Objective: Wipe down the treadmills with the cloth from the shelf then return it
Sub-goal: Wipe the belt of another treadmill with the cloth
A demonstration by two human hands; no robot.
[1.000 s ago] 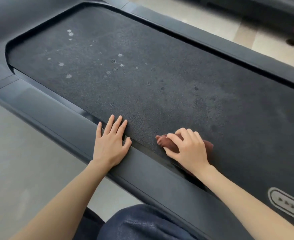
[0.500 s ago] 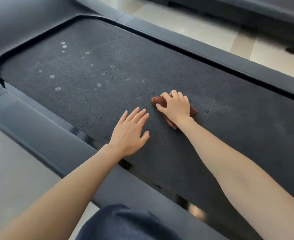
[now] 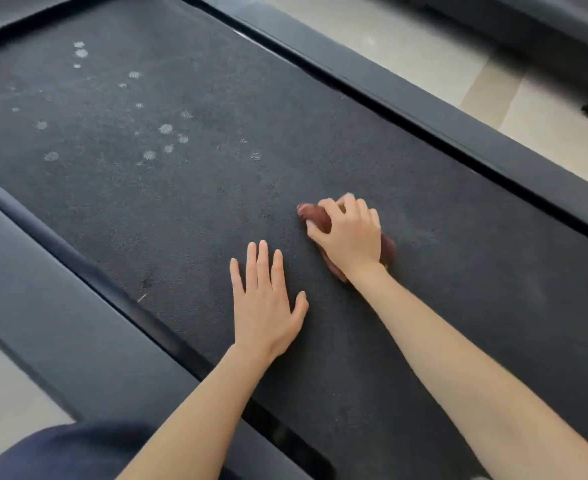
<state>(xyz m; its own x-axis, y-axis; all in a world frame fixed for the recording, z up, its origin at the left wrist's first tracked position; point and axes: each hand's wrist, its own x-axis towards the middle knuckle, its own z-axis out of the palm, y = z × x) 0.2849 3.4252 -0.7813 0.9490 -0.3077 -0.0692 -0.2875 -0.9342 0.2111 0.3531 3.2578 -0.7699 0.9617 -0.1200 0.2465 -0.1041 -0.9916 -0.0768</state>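
Note:
The dark treadmill belt point(image 3: 188, 209) fills most of the view, with several pale spots point(image 3: 166, 129) on its far left part. A crumpled dark red cloth point(image 3: 315, 216) lies on the middle of the belt. My right hand point(image 3: 349, 235) grips it with curled fingers and presses it down; most of the cloth is hidden under the palm. My left hand point(image 3: 266, 306) lies flat on the belt just left of and nearer than the cloth, fingers straight and slightly spread.
Smooth dark side rails run along the belt, one near me point(image 3: 60, 306) and one on the far side point(image 3: 459, 126). Beyond the far rail is pale tiled floor point(image 3: 424, 57) and another dark machine point(image 3: 528, 26). My dark trouser knee point(image 3: 60, 452) shows at the bottom left.
My right hand has carried the cloth from the belt's near edge out to its middle. My left hand has left the near rail and now lies flat on the belt.

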